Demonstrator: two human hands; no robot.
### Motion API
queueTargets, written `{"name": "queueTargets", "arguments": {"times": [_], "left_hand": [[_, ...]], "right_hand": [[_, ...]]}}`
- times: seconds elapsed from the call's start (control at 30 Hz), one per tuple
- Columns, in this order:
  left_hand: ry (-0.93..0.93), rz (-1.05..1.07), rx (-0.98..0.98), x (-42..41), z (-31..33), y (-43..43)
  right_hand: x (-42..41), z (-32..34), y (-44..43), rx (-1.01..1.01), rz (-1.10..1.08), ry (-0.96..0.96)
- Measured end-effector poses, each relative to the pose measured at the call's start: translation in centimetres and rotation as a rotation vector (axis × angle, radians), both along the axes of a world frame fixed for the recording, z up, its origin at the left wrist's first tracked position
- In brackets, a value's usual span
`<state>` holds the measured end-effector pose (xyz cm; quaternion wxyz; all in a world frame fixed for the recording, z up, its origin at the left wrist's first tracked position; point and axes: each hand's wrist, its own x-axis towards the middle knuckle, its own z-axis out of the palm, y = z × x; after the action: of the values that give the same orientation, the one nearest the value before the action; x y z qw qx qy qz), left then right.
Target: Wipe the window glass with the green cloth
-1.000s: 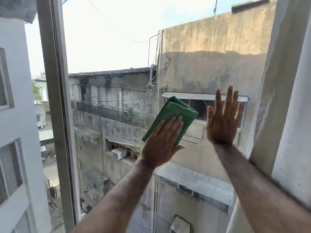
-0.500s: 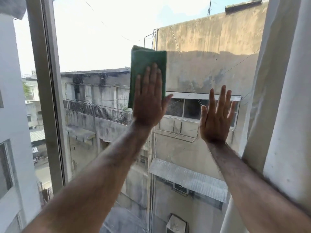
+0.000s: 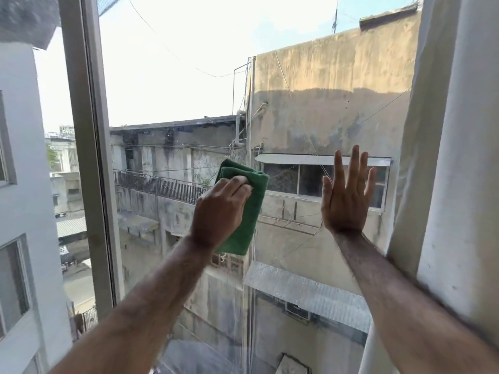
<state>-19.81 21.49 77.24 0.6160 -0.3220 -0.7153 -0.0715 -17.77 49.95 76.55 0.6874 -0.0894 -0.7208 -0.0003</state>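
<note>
Head view: green cloth [image 3: 247, 209] is folded into a thick pad, dark green, plush nap, rounded fold at top, lower end hanging free. It is pressed against the window glass [image 3: 172, 85] mid-pane by the left hand [image 3: 220, 211], fingers curled and bunched on its upper part. Right hand [image 3: 347, 197] is laid flat on the glass, fingers extended, slightly spread, near the white wall [image 3: 459, 157]. Grey window frame [image 3: 86, 157] is seen at left.

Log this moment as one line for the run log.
task: wipe window glass | left hand: grip on folded green cloth, pressed to pane | right hand: open, flat on glass | status: wiping under way
</note>
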Motion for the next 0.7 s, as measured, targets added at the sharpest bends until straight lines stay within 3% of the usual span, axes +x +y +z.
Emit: {"name": "queueTargets", "arguments": {"times": [0.13, 0.43, 0.57, 0.7], "left_hand": [[-0.042, 0.004, -0.01, 1.1, 3.4, 0.0], [-0.081, 0.296, 0.07, 2.2, 4.2, 0.5], [-0.165, 0.26, 0.07, 2.7, 4.8, 0.6], [-0.366, 0.074, 0.122, 4.0, 5.2, -0.1]], "right_hand": [[-0.1, 0.0, 0.0, -0.003, -0.003, -0.008], [-0.3, -0.1, 0.6, 0.014, -0.004, -0.029], [0.4, 0.0, 0.4, 0.008, -0.002, -0.083], [2.3, 0.6, -1.3, -0.082, 0.105, -0.122]]}}
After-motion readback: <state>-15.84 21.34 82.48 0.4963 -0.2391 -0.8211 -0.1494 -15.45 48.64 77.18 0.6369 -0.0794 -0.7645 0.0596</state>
